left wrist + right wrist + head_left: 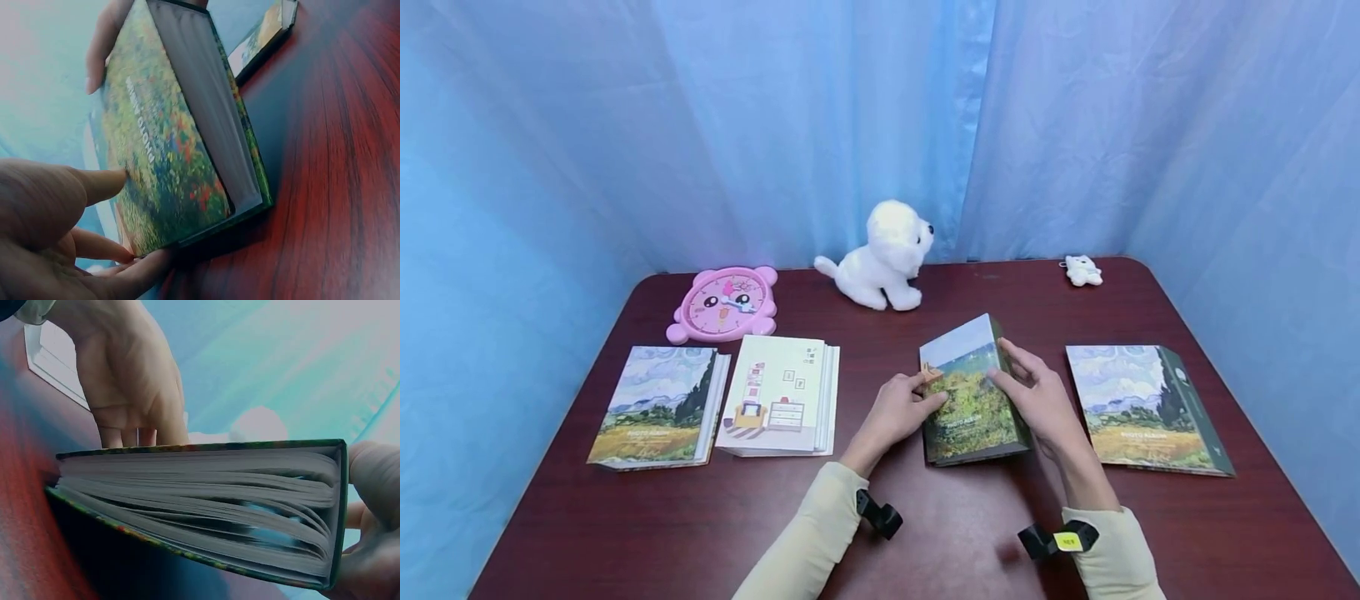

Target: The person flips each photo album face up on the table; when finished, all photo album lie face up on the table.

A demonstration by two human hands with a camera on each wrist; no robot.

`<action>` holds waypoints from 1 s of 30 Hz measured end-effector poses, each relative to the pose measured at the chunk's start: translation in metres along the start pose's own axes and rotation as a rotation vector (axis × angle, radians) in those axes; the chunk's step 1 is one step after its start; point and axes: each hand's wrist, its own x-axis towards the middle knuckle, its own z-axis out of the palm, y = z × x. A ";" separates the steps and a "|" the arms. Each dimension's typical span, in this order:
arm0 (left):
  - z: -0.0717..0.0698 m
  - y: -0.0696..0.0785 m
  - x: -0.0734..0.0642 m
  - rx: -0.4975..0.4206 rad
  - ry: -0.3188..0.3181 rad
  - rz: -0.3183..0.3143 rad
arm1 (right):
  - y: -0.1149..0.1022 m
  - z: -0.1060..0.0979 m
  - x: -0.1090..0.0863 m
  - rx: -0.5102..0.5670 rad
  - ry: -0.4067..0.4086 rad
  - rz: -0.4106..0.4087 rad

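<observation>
A photo album [966,408] with a painted green meadow cover is tilted up off the table between both hands. My left hand [897,415] pinches its left edge, thumb on the front cover and fingers beneath. On the spine side, my right hand [1043,407] grips the album with the thumb over the cover's edge. In the left wrist view the album [156,144] shows its cover and page block side-on. From the right wrist, the album's pages [200,494] look slightly fanned between the covers, with a dark spine at the right.
Right of the hands lies a landscape-cover album [1127,408]. To the left are a similar album [658,404] and a cream album [775,396]. Behind stand a pink clock [724,304], a white plush dog [883,258] and a small white plush toy [1082,271]. Blue curtains [820,125] surround the table.
</observation>
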 end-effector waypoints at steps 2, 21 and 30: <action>0.003 0.005 0.001 0.015 0.002 0.005 | -0.005 -0.001 -0.001 -0.025 0.000 -0.001; 0.010 0.031 0.004 0.029 -0.041 -0.089 | -0.022 -0.005 -0.007 0.089 -0.002 0.112; 0.011 0.023 0.009 -0.123 -0.088 -0.033 | -0.026 -0.003 -0.010 0.154 0.025 0.073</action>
